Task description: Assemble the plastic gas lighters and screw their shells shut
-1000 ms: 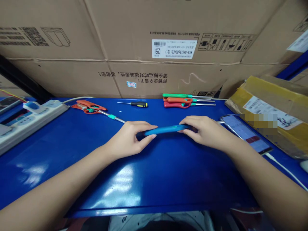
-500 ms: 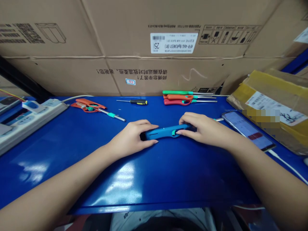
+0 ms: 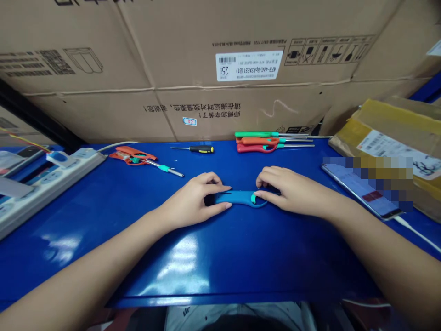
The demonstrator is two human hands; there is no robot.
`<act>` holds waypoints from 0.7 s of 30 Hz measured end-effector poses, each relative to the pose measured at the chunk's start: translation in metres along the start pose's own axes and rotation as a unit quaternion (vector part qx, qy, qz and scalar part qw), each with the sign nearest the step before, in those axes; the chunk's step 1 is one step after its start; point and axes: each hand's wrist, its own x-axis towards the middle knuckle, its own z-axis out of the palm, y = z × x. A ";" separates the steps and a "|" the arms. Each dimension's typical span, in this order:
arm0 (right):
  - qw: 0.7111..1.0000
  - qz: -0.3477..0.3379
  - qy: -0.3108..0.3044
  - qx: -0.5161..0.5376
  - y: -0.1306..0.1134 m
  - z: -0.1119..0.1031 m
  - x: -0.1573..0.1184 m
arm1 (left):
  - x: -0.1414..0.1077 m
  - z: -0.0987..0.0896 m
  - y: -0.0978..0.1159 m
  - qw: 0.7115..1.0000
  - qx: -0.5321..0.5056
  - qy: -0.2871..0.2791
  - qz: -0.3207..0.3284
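A blue lighter (image 3: 236,197) with a green trigger lies crosswise between my hands, low over the blue table. My left hand (image 3: 198,197) grips its left end between thumb and fingers. At the trigger end is my right hand (image 3: 285,191), its thumb tip touching the lighter near the green trigger and its fingers curled above. The metal tube of the lighter is hidden behind my right hand.
Several lighters, green, orange (image 3: 258,141) and red, are stacked at the back. A screwdriver (image 3: 201,149) and an opened orange lighter (image 3: 134,156) lie left of them. A power strip (image 3: 51,184) stands left; a phone (image 3: 361,191) and taped carton (image 3: 351,124) are right.
The blue lighter has turned a little and sits slightly lower in view. My right thumb and fingers have spread further apart around its trigger end. The whole view has shifted slightly.
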 end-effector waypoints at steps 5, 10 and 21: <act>0.998 -0.035 0.045 0.014 -0.008 0.003 -0.001 | 0.005 -0.033 -0.014 0.991 0.096 0.074 -0.063; 0.997 -0.055 0.059 0.017 -0.015 0.001 -0.004 | 0.010 -0.086 -0.060 0.967 0.187 0.082 -0.153; 0.995 -0.077 0.062 0.026 -0.019 0.002 -0.007 | 0.017 -0.108 -0.113 0.944 0.144 -0.072 -0.288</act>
